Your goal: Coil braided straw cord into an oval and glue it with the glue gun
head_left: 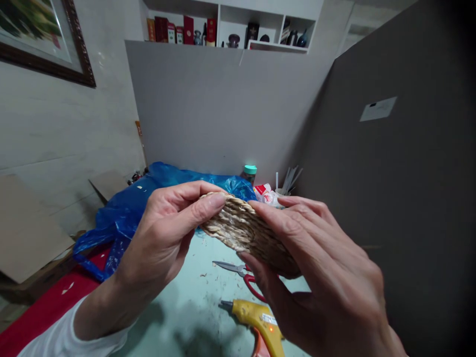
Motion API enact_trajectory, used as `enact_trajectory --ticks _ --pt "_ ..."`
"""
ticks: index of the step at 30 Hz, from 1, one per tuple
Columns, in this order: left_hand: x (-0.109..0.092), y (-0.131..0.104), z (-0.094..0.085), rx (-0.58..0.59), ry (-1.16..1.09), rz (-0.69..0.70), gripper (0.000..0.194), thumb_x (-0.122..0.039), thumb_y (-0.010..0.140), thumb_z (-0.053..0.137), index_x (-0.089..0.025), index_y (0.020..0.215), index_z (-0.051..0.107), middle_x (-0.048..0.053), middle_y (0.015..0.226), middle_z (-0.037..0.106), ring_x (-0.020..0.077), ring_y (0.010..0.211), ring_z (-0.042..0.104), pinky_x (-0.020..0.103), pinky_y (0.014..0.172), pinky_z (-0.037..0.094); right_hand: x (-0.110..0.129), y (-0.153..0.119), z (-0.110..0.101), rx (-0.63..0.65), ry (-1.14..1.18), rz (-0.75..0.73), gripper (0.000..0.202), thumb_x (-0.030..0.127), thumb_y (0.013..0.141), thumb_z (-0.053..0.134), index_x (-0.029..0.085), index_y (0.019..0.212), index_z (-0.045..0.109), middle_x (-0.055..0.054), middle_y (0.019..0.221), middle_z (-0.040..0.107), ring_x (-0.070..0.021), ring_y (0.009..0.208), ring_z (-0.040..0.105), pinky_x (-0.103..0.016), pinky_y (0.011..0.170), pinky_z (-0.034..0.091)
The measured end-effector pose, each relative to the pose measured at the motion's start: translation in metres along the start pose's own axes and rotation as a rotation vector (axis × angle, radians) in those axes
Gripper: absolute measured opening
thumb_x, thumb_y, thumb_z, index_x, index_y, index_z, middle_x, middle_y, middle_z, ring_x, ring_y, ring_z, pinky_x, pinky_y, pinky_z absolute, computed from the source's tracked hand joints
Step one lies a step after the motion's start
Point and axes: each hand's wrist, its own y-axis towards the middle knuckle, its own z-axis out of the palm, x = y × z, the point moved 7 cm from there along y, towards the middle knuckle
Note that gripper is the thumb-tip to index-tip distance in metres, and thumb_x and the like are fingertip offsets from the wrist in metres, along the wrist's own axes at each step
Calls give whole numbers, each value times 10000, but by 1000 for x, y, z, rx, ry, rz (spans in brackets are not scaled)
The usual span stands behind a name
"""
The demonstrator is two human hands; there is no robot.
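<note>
A piece of braided straw work [241, 228], brown with paler twisted edges, is held up above the table between both hands. My left hand [167, 233] pinches its left end, thumb on the near face and fingers behind. My right hand [316, 267] grips the right part, fingers along the upper edge and thumb under the lower edge. Whitish, shiny streaks show on the woven face. Below lie red-handled scissors [253, 285], partly covered by the right hand. Nearer to me is a yellow glue gun [256, 317] with an orange trigger and a lit orange light.
Pale green tabletop [178, 297] carries small scraps. Behind are a blue plastic bag [122, 203], a jar with a turquoise lid [250, 170] and a cup of white sticks [289, 183]. Grey panels [223, 109] stand at the back and right. Red cloth [48, 302] lies left.
</note>
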Motion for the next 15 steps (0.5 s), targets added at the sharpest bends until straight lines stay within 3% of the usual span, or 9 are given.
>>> enact_trajectory --ticks 4,7,9,15 --pt "-1 2 -1 38 -22 3 112 -260 843 744 -179 872 815 21 805 758 103 747 670 144 711 527 -1 1 -2 -10 -46 -3 324 128 875 690 13 1170 621 -87 1035 698 -172 894 640 -409 983 522" --pt "1 4 -3 100 -61 -36 383 -481 910 629 -186 1097 787 80 979 777 209 938 710 273 830 573 -4 1 -4 -22 -95 0 331 165 879 708 -2 1155 635 -96 999 703 -178 851 638 -412 948 528" --pt "4 7 -8 76 -55 -52 490 -553 933 546 -173 1158 758 107 1032 768 252 971 706 335 820 581 -5 0 -4 -25 -111 -1 320 170 884 709 -7 1141 638 -101 992 704 -181 848 640 -408 937 528" --pt "-2 12 -17 -15 59 136 312 -451 924 614 -187 944 777 49 973 758 163 865 684 219 721 536 -5 0 -5 -14 -113 0 326 187 893 714 -1 1148 640 -102 1008 704 -173 866 641 -407 981 513"
